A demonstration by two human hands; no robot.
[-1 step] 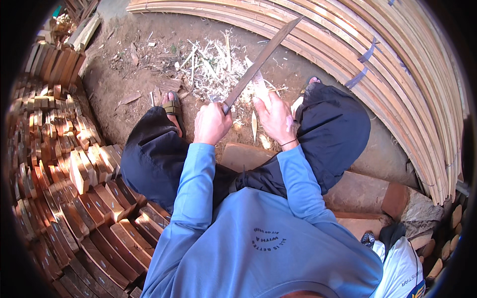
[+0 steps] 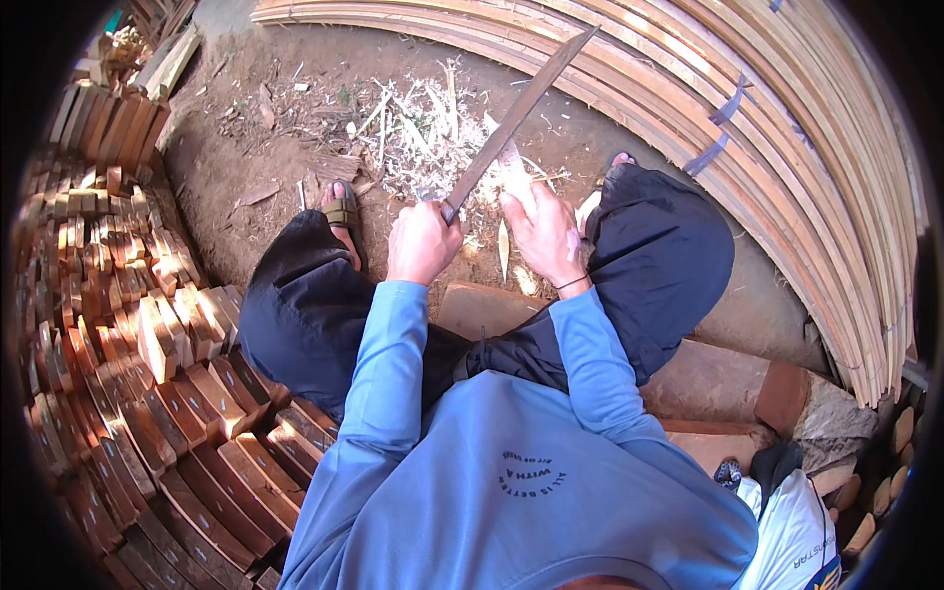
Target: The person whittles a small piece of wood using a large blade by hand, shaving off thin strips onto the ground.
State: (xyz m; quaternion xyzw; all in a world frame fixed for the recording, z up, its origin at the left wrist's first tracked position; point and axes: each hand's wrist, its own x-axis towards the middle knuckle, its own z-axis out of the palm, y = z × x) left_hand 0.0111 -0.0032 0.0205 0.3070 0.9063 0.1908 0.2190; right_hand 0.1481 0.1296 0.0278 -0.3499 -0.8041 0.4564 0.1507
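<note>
My left hand (image 2: 423, 241) is closed around the hidden grip end of a machete (image 2: 521, 113). Its long dark blade slants up and away to the right. In my right hand (image 2: 546, 236) is a pale piece of wood (image 2: 514, 177), which extends from my fingers toward the blade. The blade passes across the wood's far end; whether they touch, I cannot tell. Below, between my hands, a small pointed sliver of wood (image 2: 503, 251) shows. Beyond them, a heap of pale wood shavings (image 2: 423, 128) lies on the dirt floor.
Stacked wooden blocks (image 2: 197, 433) fill the left side. Long bent wooden strips (image 2: 787, 147), tied with purplish bands, curve around the far and right side. My sandalled feet (image 2: 341, 211) flank the shavings. A white bag (image 2: 792, 531) sits at the lower right beside a wooden plank (image 2: 713, 383).
My left hand has shifted very slightly to the right, with the machete still in it. My right hand and the wood look almost unmoved.
</note>
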